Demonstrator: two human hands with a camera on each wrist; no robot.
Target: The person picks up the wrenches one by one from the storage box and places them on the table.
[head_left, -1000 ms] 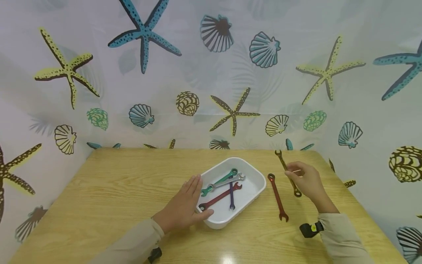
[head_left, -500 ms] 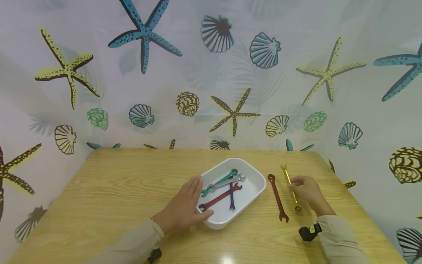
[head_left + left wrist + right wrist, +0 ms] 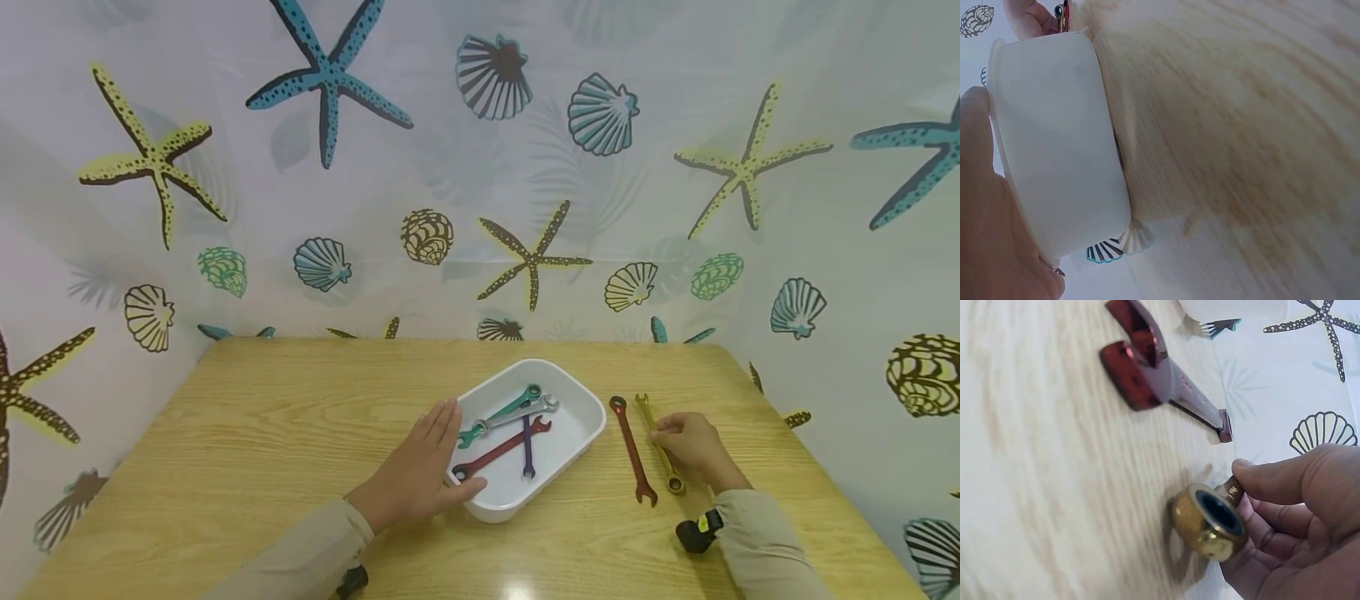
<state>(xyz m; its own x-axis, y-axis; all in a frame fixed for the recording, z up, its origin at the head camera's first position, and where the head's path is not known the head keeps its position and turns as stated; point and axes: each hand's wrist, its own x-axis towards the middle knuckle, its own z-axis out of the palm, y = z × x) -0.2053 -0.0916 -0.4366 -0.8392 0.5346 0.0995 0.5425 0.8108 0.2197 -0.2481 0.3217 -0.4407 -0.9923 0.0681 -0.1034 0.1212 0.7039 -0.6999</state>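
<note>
My right hand [image 3: 693, 446] pinches a gold combination wrench [image 3: 1210, 522] by its shaft, thumb on one side and fingers on the other, close over the table. Its ring end points toward me. Just left of it a red combination wrench [image 3: 633, 450] lies on the wood. With straight fingers, my left hand [image 3: 420, 462] rests along the near left rim of a white plastic tub [image 3: 581, 396]. Inside the tub lie a green wrench [image 3: 513, 407], a silver wrench [image 3: 517, 411], a second red wrench [image 3: 498, 450] and a purple wrench [image 3: 528, 442], crossing one another.
The wooden table [image 3: 300, 400] is bordered by a white curtain [image 3: 450, 167] printed with starfish and shells at the back and sides. A black wrist camera [image 3: 697, 533] hangs under the right sleeve.
My right hand has come toward me and lowered the gold wrench beside the red one, bringing it nearly parallel. The left hand and the tub have stayed put.
</note>
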